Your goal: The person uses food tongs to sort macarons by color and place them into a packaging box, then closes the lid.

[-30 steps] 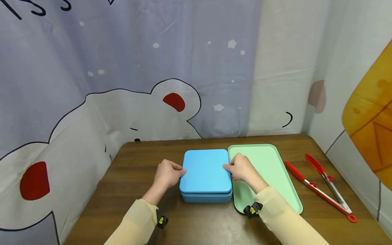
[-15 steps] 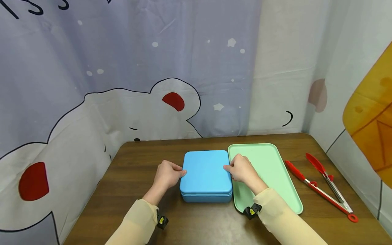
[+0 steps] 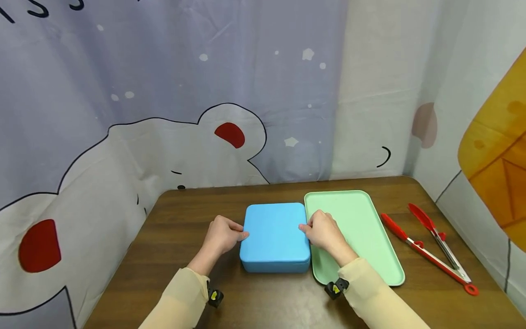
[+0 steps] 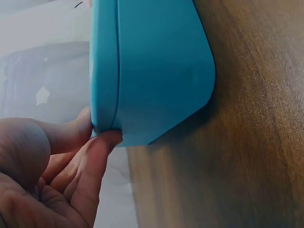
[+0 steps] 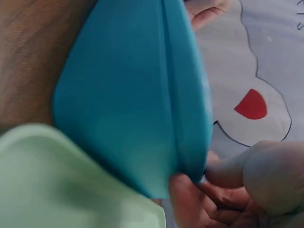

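Observation:
A square blue box [image 3: 275, 267] stands on the table with its lighter blue lid [image 3: 274, 230] on top; a thin seam [image 4: 117, 61] runs between them in the left wrist view. My left hand [image 3: 223, 235] pinches the lid's left edge, thumb on the upper edge and fingertips at the side by the seam. On the opposite edge, my right hand [image 3: 326, 232] pinches the lid the same way, its fingertip [image 5: 183, 183] at the seam in the right wrist view. Both hands hide parts of the box's sides.
A light green tray [image 3: 361, 228] lies close against the box's right side, partly under my right forearm. Red-tipped metal tongs [image 3: 437, 256] lie spread to the right of it. A printed curtain [image 3: 296, 91] hangs behind the brown table [image 3: 181, 219].
The gap under the lid along the front has narrowed to a thin seam as the lid came down onto the box. Both hands keep their hold. The head view has shifted slightly.

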A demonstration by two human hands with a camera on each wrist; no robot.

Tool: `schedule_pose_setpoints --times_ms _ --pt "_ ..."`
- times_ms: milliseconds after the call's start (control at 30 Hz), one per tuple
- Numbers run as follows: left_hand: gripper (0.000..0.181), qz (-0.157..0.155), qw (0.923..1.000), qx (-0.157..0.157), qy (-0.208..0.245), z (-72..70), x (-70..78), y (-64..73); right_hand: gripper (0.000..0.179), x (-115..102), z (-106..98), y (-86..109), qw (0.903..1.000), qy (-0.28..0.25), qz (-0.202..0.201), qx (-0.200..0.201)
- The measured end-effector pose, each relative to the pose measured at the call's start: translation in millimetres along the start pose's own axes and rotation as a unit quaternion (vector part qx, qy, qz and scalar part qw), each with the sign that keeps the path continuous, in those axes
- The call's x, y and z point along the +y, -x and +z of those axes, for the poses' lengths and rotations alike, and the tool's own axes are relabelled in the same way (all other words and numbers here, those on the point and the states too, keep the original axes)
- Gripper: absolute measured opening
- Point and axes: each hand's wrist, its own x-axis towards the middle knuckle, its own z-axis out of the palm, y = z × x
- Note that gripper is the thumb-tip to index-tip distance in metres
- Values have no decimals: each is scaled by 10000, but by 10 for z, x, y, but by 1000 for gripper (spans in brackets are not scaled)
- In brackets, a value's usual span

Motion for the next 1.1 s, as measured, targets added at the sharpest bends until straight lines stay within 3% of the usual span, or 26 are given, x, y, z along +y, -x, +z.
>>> schedule_pose_setpoints --times_ms 200,400,500,600,700,833,967,1100 --pt "20 38 10000 40 -49 -38 5 -19 60 -14 41 -7 9998 59 174 -80" --pt "22 65 10000 -54 10 -70 -14 -45 54 -4 -13 -35 9992 -163 71 -344" --pt "29 396 9989 -188 -181 -96 -20 -79 50 22 -86 -83 9989 -32 -57 -462" --pt "39 1046 9930 -183 -523 -124 -6 -145 39 43 -153 -156 9972 349 -552 -374" --pt "50 1874 9777 -312 -892 -134 17 -244 40 50 -195 -248 9848 780 -1495 -429" --pt "58 2898 9423 -928 -1394 -76 25 -385 57 55 -196 -382 9514 1119 -2694 -986" --pt "62 3434 9081 -1441 -1918 56 -17 -487 58 91 -130 -499 9218 1275 -3393 -1371" --pt "62 3773 8847 -1592 -2227 157 -62 -538 60 145 -44 -551 9049 1401 -3661 -1656"
